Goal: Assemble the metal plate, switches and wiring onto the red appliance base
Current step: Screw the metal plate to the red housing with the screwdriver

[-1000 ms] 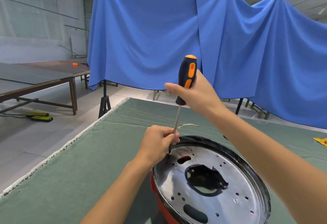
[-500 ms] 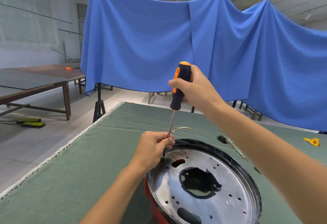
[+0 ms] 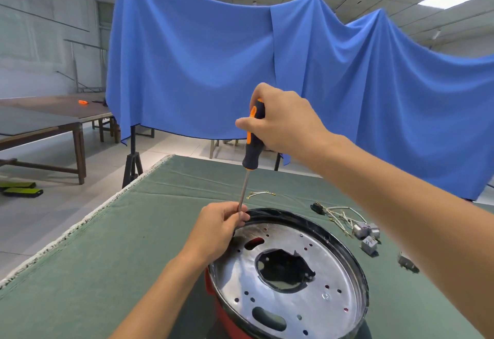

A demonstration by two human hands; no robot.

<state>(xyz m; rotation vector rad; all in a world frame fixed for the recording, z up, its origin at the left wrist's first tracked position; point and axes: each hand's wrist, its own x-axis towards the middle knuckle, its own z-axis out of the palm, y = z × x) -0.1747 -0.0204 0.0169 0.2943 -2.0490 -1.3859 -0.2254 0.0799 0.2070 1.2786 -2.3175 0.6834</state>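
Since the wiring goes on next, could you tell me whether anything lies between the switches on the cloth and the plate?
Nothing visible does: bare green cloth separates the grey switches with pale wires from the round shiny metal plate; only the right forearm passes above.

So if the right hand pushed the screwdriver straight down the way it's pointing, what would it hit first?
Probably the metal plate near its far left edge. The right hand aims the screwdriver there, but the left hand pinching the shaft hides the tip.
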